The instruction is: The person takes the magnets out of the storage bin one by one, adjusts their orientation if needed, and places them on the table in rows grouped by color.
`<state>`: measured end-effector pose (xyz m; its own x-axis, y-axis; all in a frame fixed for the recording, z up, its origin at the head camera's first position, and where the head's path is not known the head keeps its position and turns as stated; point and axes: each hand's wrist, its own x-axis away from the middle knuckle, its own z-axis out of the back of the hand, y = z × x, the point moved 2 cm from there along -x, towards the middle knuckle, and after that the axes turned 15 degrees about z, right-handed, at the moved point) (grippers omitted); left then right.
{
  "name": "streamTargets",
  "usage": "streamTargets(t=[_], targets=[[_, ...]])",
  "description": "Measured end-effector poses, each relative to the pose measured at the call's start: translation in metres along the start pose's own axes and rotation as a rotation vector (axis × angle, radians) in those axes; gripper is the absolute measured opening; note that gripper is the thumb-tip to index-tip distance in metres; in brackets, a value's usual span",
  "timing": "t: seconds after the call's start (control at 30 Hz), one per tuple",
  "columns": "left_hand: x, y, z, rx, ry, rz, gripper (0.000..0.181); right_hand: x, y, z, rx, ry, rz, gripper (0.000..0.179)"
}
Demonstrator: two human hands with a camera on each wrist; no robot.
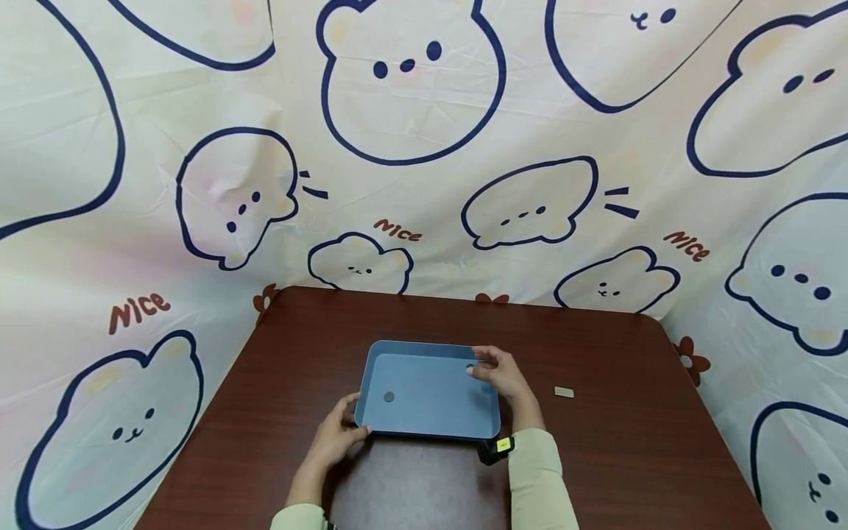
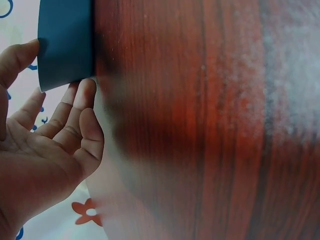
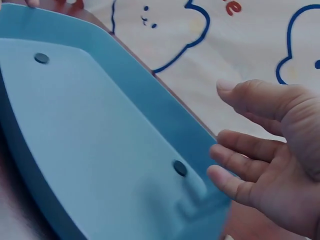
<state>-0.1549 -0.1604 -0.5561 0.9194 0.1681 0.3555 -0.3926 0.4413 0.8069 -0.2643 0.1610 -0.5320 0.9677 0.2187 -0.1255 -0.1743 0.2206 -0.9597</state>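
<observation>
A shallow blue rectangular tray (image 1: 430, 427) is at the middle of the table. My left hand (image 1: 334, 434) holds its near left corner, thumb on one side and fingers round the other; the left wrist view shows those fingers against the tray wall (image 2: 65, 45). Inside the tray, toward the left, is a small grey coin-like disc (image 1: 389, 397). A second dark disc (image 3: 180, 168) shows near the far right corner; whether it lies flat cannot be told. Just above it my right hand (image 1: 500, 375) hovers with fingers spread, apart from the disc in the right wrist view.
A small pale rectangular piece (image 1: 564, 392) lies on the dark wooden table (image 1: 623, 442), right of the tray. Cloth (image 1: 424, 191) printed with bear outlines hangs behind and beside the table. A black band with a yellow label (image 1: 497, 449) is on the right wrist.
</observation>
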Motion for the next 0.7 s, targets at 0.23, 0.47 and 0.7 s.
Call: streamTargets(t=[0.23, 0.47, 0.7], targets=[[0.001, -0.002, 0.001, 0.004, -0.008, 0.001, 0.064, -0.006, 0.005, -0.02, 0.061, 0.006, 0.007, 0.049], [0.001, 0.0, 0.0, 0.009, -0.01, -0.007, 0.064, -0.009, 0.015, -0.032, 0.133, 0.04, -0.039, 0.049], [0.001, -0.001, 0.0, 0.007, -0.007, -0.003, 0.064, -0.011, 0.019, -0.039, 0.16, 0.071, -0.057, 0.049]])
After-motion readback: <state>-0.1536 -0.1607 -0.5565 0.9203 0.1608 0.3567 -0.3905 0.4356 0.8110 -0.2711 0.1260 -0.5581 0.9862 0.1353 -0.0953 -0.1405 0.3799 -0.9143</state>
